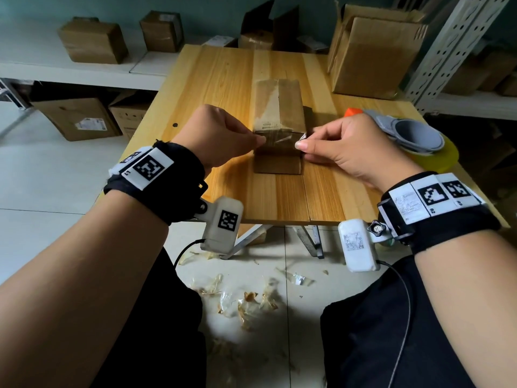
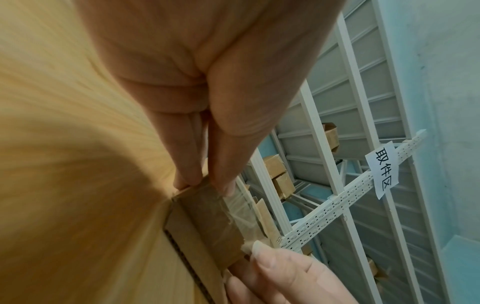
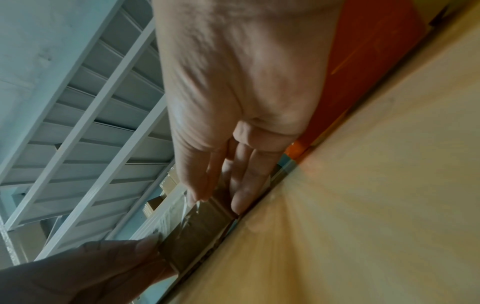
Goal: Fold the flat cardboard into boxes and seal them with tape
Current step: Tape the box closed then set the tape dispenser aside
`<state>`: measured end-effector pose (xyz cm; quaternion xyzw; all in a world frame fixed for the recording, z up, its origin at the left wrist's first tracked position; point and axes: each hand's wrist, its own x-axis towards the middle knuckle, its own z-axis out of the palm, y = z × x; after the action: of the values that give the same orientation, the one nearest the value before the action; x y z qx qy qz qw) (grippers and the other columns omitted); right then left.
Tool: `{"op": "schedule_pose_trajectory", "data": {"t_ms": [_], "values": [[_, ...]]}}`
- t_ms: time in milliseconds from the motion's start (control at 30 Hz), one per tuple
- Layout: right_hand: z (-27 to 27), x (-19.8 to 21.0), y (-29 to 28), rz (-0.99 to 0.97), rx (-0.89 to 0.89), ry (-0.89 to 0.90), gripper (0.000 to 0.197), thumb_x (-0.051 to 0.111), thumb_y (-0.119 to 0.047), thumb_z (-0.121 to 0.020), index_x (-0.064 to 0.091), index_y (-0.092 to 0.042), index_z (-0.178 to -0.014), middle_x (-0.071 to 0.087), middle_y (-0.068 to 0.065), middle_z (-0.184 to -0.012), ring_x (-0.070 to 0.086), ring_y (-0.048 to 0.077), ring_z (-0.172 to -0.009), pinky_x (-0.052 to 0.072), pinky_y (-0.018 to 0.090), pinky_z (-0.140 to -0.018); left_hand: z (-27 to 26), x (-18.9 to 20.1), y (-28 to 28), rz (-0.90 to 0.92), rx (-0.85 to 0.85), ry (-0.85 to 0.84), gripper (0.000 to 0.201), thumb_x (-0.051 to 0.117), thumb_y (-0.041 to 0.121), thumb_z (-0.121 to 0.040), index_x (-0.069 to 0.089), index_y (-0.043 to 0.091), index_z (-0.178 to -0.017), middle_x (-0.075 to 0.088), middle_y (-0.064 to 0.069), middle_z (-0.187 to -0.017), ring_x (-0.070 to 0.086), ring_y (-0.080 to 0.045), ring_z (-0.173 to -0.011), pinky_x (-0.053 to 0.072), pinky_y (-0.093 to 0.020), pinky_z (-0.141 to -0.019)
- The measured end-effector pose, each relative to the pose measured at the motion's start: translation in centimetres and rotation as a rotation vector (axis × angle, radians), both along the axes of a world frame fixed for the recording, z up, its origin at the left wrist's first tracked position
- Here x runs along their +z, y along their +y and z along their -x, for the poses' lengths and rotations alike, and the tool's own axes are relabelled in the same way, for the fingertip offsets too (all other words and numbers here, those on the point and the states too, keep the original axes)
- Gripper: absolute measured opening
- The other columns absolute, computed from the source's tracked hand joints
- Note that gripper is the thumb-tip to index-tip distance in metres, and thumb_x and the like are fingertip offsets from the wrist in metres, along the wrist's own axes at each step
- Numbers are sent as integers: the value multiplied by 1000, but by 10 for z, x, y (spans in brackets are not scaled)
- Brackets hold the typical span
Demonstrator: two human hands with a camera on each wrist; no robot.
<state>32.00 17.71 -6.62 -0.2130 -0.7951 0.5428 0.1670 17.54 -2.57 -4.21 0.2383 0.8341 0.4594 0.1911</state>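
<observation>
Cardboard, brown and narrow, makes up the small box (image 1: 278, 113) lying lengthwise on the wooden table (image 1: 212, 79), its near end facing the person and set right between their two hands. A loose flap (image 1: 277, 163) lies flat on the table in front of that end. The left hand (image 1: 221, 135) is curled, thumb and forefinger pressed together on the box's near left corner, pinching the end of a clear strip of tape (image 1: 282, 140) that runs across the end face. The right hand (image 1: 344, 148) mirrors it at the right corner, thumb and forefinger closed on the crinkled other end of the strip, the remaining fingers lying straight along the box's side. Beyond the right hand a yellowish tape roll (image 1: 444, 155) and a grey dispenser (image 1: 408, 130) sit near the table edge. Farther back stands a large open carton (image 1: 372, 57).
</observation>
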Motion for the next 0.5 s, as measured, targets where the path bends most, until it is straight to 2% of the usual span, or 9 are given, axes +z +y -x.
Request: {"op": "schedule_pose_trajectory", "data": {"t_ms": [100, 233, 300, 333, 400, 467, 500], "values": [[1, 1, 1, -32, -7, -8, 14, 89, -13, -82, 82, -2, -87, 80, 7, -100, 73, 11, -114, 63, 42, -94, 1, -1, 2, -1, 11, 18, 19, 88, 36, -83, 78, 20, -81, 75, 0, -90, 64, -10, -80, 54, -23, -61], [5, 0, -4, -7, -58, 17, 10, 88, -9, -83, 80, -2, -83, 77, 9, -99, 79, 25, -95, 65, 44, -90, 3, -2, 5, -1, 9, 29, 20, 89, 36, -82, 77, 20, -81, 74, -2, -88, 64, -12, -77, 56, -26, -64], [6, -2, -5, -2, -82, 28, 14, 89, -8, -83, 79, 2, -84, 78, 7, -91, 80, 28, -93, 65, 46, -89, 3, -3, 6, -12, 9, 45, 21, 89, 36, -82, 78, 18, -82, 75, -3, -87, 65, -15, -78, 57, -27, -64], [7, -3, -5, -9, -96, 33, 16, 89, -9, -83, 78, 4, -84, 78, 8, -88, 79, 28, -93, 65, 48, -89, 4, -3, 7, -19, 7, 56, 22, 89, 36, -82, 78, 17, -82, 75, -4, -88, 68, -17, -81, 59, -29, -68], [8, -6, -6, -40, -121, 47, 20, 91, -12, -81, 75, 0, -83, 78, 15, -87, 80, 29, -92, 65, 50, -88, 4, -3, 8, -25, 7, 69, 23, 89, 35, -82, 79, 15, -83, 76, -5, -88, 70, -20, -85, 61, -33, -75], [9, -8, -8, -15, -147, 81, 28, 94, -12, -78, 67, -8, -86, 75, 25, -96, 80, 30, -89, 65, 52, -87, 6, -4, 7, -26, 14, 75, 27, 90, 35, -81, 76, 13, -81, 73, -4, -84, 67, -18, -78, 57, -32, -68], [9, -7, -8, 22, -154, 95, 34, 94, -10, -77, 64, -10, -94, 75, 27, -100, 80, 29, -90, 65, 52, -86, 6, -4, 6, -28, 20, 81, 30, 92, 35, -79, 71, 13, -80, 71, -3, -80, 64, -16, -73, 53, -30, -62]]}}
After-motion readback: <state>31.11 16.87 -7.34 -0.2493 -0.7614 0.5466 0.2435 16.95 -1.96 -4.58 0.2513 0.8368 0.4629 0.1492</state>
